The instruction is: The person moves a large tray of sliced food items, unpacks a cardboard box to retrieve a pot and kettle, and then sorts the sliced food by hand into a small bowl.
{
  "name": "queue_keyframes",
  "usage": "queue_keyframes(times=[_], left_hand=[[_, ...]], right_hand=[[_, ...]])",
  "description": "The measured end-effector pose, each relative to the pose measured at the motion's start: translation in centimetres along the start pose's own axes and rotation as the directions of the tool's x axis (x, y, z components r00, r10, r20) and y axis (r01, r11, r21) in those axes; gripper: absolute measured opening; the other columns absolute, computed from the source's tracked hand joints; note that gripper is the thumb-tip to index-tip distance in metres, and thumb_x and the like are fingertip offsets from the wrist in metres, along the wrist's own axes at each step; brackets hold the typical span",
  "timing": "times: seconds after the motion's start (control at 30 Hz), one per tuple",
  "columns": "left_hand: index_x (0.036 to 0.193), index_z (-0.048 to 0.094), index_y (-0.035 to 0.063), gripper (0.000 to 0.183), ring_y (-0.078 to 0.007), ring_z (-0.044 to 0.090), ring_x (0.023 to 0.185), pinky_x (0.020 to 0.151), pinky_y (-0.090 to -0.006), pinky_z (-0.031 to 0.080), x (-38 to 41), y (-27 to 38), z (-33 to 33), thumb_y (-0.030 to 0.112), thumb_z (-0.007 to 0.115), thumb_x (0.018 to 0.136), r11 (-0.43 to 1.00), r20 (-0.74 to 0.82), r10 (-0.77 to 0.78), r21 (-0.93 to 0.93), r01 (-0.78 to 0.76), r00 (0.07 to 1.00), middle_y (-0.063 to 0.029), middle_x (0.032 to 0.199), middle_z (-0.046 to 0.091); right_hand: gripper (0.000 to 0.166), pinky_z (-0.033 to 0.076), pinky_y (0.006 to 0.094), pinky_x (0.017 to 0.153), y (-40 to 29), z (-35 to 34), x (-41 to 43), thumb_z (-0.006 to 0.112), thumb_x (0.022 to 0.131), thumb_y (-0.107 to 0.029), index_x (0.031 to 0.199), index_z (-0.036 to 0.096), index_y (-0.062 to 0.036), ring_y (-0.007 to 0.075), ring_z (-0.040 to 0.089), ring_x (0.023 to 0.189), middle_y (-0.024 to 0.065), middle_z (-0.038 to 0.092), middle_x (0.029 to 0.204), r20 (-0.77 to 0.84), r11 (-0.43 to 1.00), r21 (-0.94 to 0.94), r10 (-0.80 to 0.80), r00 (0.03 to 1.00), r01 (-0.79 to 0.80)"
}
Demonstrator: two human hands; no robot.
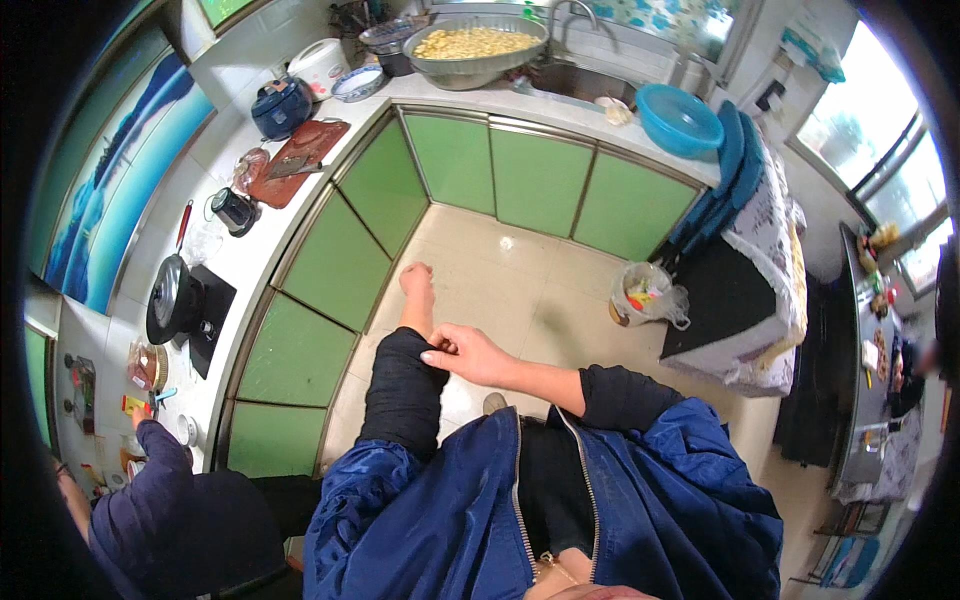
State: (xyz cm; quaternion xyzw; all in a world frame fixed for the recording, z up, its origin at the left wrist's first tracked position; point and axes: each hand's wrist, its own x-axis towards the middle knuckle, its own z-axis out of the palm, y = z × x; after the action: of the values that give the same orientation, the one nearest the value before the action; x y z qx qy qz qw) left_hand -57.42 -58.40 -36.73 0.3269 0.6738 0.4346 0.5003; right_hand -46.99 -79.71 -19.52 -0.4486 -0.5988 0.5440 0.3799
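My left arm reaches forward over the tiled floor, and my left hand (417, 277) is curled into a fist with nothing seen in it. Fingers and thumb of my right hand (474, 357) pinch the black sleeve (405, 386) on my left forearm, near its cuff. That sleeve is bunched up below the wrist. Another black sleeve (622, 396) is pushed up my right forearm. Over both I wear an unzipped blue jacket (427, 517).
At lower left a person (180, 517) in dark clothes reaches over the counter. A wok (169, 300) sits on the cooktop (210, 330). A cleaver (289, 168) lies on a cutting board (311, 142). A bagged waste bin (637, 296) stands on the floor by the covered table (720, 300).
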Motion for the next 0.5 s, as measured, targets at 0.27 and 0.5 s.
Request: queue_keyframes(times=[0.27, 0.5], left_hand=[[0.102, 0.054, 0.0002, 0.036, -0.0349, 0.052, 0.095, 0.083, -0.0409, 0.043, 9.6, -5.8, -17.0, 0.019, 0.057, 0.071, 0.248, 0.33, 0.207, 0.893, -0.375, 0.921, -0.0205, 0.102, 0.056], [0.098, 0.059, 0.0072, 0.028, -0.0294, 0.056, 0.097, 0.082, -0.0411, 0.044, 11.7, -4.8, -8.6, 0.02, 0.05, 0.075, -0.1, 0.462, -0.237, 0.863, -0.495, 0.855, -0.0142, 0.103, 0.059]], right_hand=[[0.023, 0.048, 0.0262, 0.066, 11.4, -11.5, 8.1, 0.058, 0.079, -0.012, 0.099, 0.055, -0.0007, 0.0161, 0.058, 0.072, 0.008, 0.059, 0.086, -0.101, 0.838, 0.353, 0.476, 0.874, -0.415], [0.02, 0.047, 0.0271, 0.071, 15.0, -19.6, 15.8, 0.057, 0.08, -0.009, 0.099, 0.056, -0.001, 0.0143, 0.058, 0.081, 0.0067, 0.061, 0.091, -0.204, 0.911, 0.321, 0.333, 0.921, -0.258]])
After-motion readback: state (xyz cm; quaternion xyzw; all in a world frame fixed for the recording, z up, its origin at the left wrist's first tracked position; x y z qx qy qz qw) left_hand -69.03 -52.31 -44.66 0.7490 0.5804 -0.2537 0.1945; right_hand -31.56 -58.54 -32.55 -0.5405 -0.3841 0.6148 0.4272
